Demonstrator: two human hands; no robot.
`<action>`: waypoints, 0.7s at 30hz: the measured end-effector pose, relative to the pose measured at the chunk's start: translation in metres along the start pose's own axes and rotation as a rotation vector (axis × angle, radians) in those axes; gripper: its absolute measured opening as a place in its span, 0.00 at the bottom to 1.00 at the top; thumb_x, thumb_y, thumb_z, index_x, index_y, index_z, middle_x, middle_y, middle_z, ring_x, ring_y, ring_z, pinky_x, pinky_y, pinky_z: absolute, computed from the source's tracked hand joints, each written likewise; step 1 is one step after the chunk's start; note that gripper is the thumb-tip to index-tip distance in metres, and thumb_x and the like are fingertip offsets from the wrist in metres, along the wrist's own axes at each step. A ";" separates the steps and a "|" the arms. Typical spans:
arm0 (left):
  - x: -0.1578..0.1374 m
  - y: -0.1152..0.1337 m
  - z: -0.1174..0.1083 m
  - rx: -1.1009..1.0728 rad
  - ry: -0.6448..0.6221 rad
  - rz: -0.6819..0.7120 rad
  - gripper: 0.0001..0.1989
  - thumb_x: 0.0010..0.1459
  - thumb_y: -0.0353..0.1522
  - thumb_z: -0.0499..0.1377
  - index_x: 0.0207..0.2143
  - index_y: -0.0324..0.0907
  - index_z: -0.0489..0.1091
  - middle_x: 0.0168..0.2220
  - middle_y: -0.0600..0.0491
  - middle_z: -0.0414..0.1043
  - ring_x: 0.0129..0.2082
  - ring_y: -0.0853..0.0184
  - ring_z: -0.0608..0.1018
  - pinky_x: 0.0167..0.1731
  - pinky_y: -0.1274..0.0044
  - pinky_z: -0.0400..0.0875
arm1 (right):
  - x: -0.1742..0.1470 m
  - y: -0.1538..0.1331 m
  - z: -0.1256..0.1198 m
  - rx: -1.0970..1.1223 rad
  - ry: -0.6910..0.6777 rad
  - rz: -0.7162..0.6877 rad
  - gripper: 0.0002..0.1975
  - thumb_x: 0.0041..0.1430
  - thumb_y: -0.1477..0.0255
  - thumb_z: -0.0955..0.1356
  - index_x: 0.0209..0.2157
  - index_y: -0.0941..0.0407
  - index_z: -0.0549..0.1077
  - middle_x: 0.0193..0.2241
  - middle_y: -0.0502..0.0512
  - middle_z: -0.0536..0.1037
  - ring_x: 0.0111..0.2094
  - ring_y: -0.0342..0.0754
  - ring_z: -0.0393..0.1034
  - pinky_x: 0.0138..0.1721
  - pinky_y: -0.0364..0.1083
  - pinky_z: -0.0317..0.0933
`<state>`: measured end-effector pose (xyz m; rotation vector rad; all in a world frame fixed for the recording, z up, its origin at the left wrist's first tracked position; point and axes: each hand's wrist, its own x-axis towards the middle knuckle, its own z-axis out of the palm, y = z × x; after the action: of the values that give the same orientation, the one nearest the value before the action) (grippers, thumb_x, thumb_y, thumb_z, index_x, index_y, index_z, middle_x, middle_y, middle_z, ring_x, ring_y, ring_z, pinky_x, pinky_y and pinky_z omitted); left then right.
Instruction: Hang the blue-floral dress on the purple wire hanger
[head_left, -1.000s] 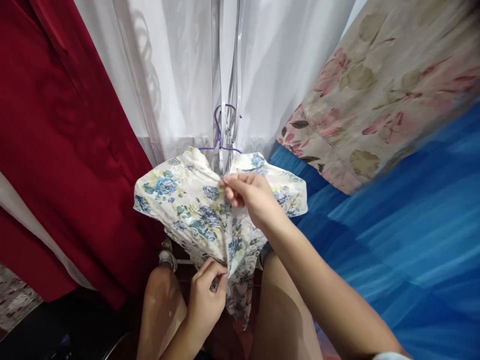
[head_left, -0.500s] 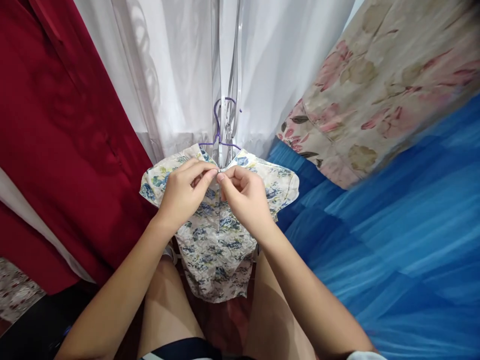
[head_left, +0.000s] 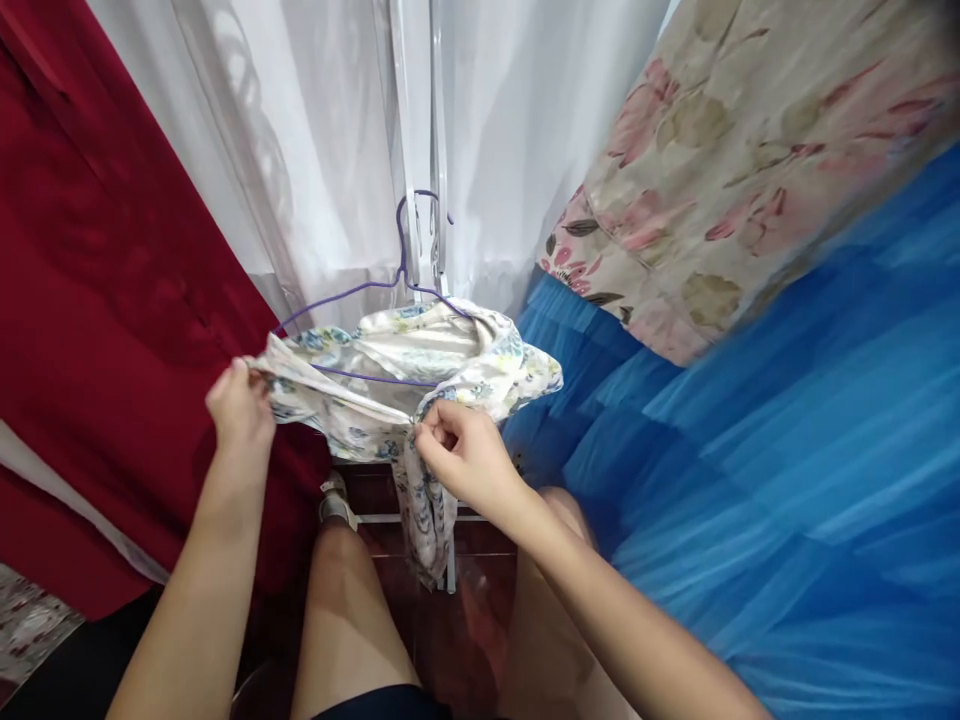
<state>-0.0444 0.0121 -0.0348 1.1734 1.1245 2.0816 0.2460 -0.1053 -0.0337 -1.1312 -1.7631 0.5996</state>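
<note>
Now both hands (head_left: 240, 405) (head_left: 465, 455) gripping floral dress (head_left: 420, 360) on purple hanger (head_left: 352, 292).

White sheer curtain (head_left: 322, 150) behind, red drape (head_left: 90, 300) left, dark reddish floor (head_left: 465, 640).

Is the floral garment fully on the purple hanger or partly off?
Partly off: the floral garment is bunched, and the purple hanger's left arm shows bare.

Two hands: left hand (head_left: 240, 405), right hand (head_left: 461, 455). One floral dress (head_left: 420, 365). One purple hanger (head_left: 360, 292). One red garment (head_left: 97, 300). One blue tulle skirt (head_left: 750, 450). One pink-flowered cloth (head_left: 735, 150).
</note>
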 end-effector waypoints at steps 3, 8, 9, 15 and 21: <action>-0.045 -0.034 0.005 -0.067 -0.079 -0.246 0.16 0.57 0.41 0.63 0.29 0.38 0.65 0.24 0.55 0.67 0.25 0.71 0.72 0.27 0.78 0.68 | -0.006 0.013 -0.006 -0.040 0.009 0.056 0.08 0.56 0.74 0.65 0.24 0.54 0.63 0.19 0.45 0.68 0.23 0.42 0.63 0.26 0.42 0.53; -0.141 -0.006 0.044 -0.253 -0.309 -0.432 0.18 0.53 0.44 0.67 0.32 0.39 0.69 0.29 0.53 0.69 0.29 0.69 0.73 0.30 0.77 0.69 | -0.028 0.041 -0.014 -0.246 -0.239 -0.010 0.10 0.49 0.73 0.69 0.36 0.57 0.73 0.33 0.55 0.78 0.37 0.53 0.71 0.40 0.48 0.61; -0.156 0.007 0.053 -0.276 -0.404 -0.429 0.16 0.57 0.44 0.64 0.32 0.40 0.69 0.30 0.53 0.69 0.29 0.70 0.72 0.31 0.78 0.68 | -0.034 0.043 -0.013 -0.206 -0.329 -0.058 0.18 0.48 0.71 0.72 0.43 0.58 0.73 0.39 0.59 0.78 0.41 0.55 0.71 0.43 0.50 0.62; -0.191 0.047 0.087 0.053 -0.833 -0.081 0.09 0.67 0.36 0.55 0.35 0.42 0.71 0.33 0.53 0.66 0.34 0.68 0.70 0.34 0.77 0.63 | -0.058 0.032 -0.015 0.433 -0.517 0.135 0.14 0.66 0.65 0.61 0.30 0.56 0.70 0.28 0.53 0.75 0.34 0.49 0.71 0.42 0.49 0.65; -0.213 0.034 0.093 0.060 -0.770 0.007 0.09 0.68 0.33 0.54 0.34 0.42 0.69 0.31 0.53 0.65 0.33 0.68 0.70 0.36 0.76 0.63 | -0.066 0.035 -0.036 0.154 -0.105 0.044 0.12 0.56 0.66 0.73 0.36 0.56 0.69 0.33 0.52 0.71 0.36 0.48 0.64 0.39 0.45 0.60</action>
<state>0.1428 -0.1241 -0.0757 1.7820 0.7956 1.3723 0.3032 -0.1511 -0.0734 -1.0502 -1.7516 0.8199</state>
